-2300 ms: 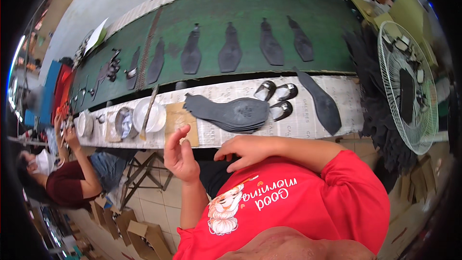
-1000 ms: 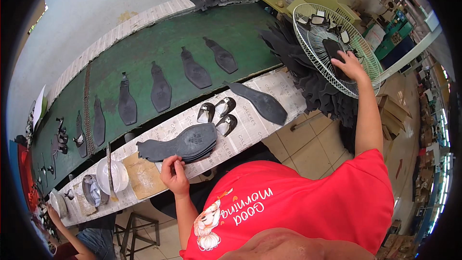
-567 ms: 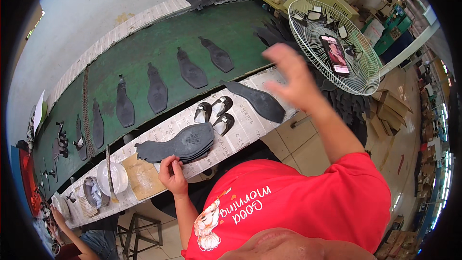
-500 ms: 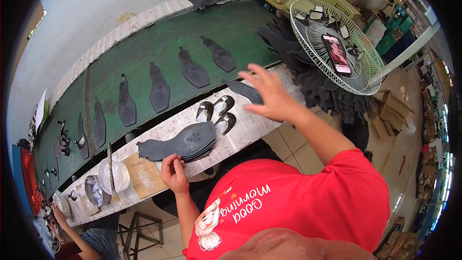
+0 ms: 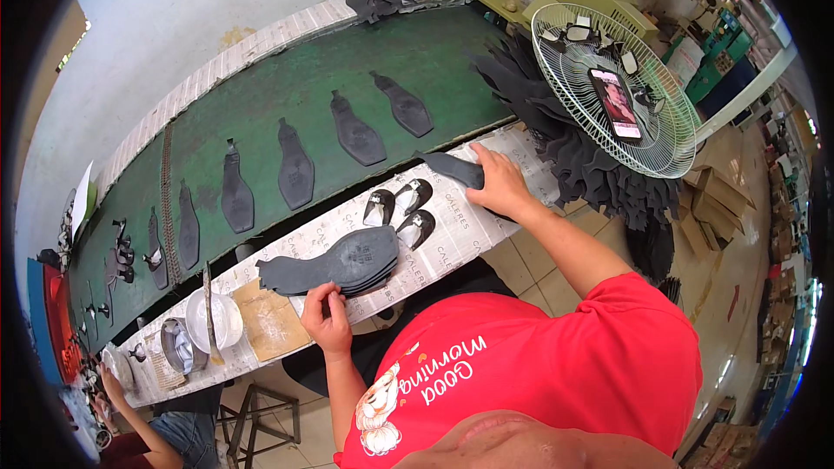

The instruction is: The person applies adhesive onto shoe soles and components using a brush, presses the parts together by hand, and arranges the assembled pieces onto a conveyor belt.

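Note:
A stack of black insoles (image 5: 356,259) lies on the paper-covered bench edge in front of me. My left hand (image 5: 328,320) is at its near edge, fingers curled together; whether something small is pinched in them is hidden. To the right, my right hand (image 5: 504,184) grips the wide end of another black insole (image 5: 452,168), thumb on the near side and fingers on the far side. Between the two lie three glossy black shoe uppers (image 5: 413,196) with pale pieces on them.
A green conveyor belt (image 5: 261,100) carries a row of spaced insoles. On the right, a white wire fan guard (image 5: 556,87) holds a phone (image 5: 615,102) above many hanging black pieces (image 5: 591,165). Leftward stand a white bowl (image 5: 228,321) with a stick, a metal tin (image 5: 181,352) and another person's arm (image 5: 130,412).
My right hand has come down from above the right-hand insole and closed on its wide end. My left hand stays beside the stack. The whole view has shifted slightly.

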A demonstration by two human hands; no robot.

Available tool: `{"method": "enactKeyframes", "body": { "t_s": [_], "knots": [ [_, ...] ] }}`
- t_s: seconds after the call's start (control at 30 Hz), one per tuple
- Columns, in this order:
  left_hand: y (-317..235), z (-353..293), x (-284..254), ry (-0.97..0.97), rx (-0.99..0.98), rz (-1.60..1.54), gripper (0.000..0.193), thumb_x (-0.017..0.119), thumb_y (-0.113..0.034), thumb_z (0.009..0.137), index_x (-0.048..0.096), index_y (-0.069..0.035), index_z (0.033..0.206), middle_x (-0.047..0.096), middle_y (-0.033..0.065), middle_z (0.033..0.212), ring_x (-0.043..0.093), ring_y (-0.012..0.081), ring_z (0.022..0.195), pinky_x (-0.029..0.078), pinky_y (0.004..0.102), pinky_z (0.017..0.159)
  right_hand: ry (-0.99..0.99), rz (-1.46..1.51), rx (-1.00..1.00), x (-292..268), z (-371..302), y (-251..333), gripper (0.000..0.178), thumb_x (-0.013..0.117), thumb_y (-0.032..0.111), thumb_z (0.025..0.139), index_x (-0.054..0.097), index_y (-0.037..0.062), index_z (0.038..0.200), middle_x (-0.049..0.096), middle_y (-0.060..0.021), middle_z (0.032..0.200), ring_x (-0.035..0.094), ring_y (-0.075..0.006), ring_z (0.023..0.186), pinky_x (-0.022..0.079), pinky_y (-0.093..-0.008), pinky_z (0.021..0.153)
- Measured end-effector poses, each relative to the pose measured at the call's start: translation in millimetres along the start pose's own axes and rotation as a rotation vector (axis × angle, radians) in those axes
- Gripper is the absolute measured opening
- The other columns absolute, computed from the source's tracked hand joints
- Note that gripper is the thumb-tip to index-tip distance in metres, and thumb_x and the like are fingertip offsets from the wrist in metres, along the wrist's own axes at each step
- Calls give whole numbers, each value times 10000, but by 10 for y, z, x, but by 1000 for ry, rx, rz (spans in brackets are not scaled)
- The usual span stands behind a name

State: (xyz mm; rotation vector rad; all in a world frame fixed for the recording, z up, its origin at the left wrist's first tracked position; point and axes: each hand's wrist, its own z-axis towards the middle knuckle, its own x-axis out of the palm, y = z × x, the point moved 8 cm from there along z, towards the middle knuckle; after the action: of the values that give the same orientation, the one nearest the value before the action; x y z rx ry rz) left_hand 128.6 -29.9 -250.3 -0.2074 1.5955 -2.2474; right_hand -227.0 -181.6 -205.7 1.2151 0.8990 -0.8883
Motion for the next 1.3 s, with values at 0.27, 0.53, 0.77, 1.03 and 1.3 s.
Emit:
{"method": "enactKeyframes", "body": {
  "t_s": [0.27,0.53,0.77,1.03,1.3],
  "knots": [
    [69,-38,-50,-13,-30,-65,122,533,-9,931,608,1,1026,616,57,881,558,84,691,467,204,624,-115,78,2,-184,54,54,727,675,281,692,401,58,1327,531,-175,1162,487,-347,1118,367,-479,928],
    [92,-60,-94,-114,-51,-37,140,539,-10,931,605,7,1054,627,63,887,574,84,700,475,200,626,-103,40,-193,-105,-1,390,655,690,244,731,460,67,1318,452,-194,1298,411,-364,1230,319,-464,1029],
    [83,-47,-131,-181,-45,-69,171,545,3,923,583,9,1090,622,67,887,592,97,742,496,212,633,-293,603,-676,-843,-160,1632,440,675,74,735,593,49,1167,521,-174,1246,542,-350,1118,449,-400,942],
    [4,-111,-105,-331,-86,-186,240,594,-4,894,577,-40,1130,571,19,860,556,81,731,502,225,654,-407,846,-1330,-1693,-935,2416,327,655,-85,534,666,78,817,588,-86,921,531,-223,742,383,-391,611],
    [-80,2,-273,-198,-171,-252,276,579,7,883,556,-17,1157,615,42,869,580,95,740,471,217,672,-195,1074,-1374,-1475,-934,3006,324,619,-80,572,659,68,858,584,-111,1037,561,-233,850,413,-354,677]
  ]
}}
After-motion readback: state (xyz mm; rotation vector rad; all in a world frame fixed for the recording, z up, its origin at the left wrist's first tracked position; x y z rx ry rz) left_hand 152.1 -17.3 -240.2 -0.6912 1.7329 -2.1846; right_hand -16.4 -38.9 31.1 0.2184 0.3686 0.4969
